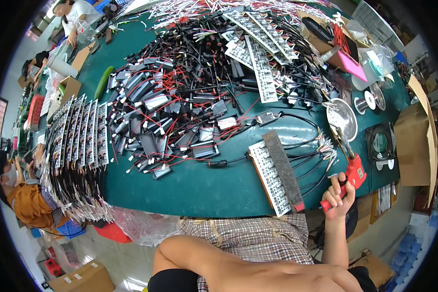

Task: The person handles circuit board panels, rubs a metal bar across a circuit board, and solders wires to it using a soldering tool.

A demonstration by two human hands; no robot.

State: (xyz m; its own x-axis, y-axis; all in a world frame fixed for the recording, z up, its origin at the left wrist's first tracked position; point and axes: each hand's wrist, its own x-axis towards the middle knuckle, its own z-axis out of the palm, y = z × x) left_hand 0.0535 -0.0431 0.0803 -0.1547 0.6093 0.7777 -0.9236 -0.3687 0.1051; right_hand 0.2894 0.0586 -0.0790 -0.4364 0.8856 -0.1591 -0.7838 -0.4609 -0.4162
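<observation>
My right hand [338,199] is closed round the handle of a red soldering gun [356,174], a finger at its black trigger. The gun's metal tip points away from me, beside a round metal bowl [343,120]. To the left of this hand lies a white circuit board panel [268,181] with a dark metal bar [283,170] across it. Black cables [304,168] with stripped white ends run from the panel's right side. My left arm bends across the lower edge, and its hand is out of sight.
A large heap of black modules with red wires [155,102] covers the far middle of the green table [190,187]. More board panels [263,68] lie on it. Wired boards [78,136] stand at left. Solder spools [365,103] and a fan [380,141] are at right. Co-workers sit at left.
</observation>
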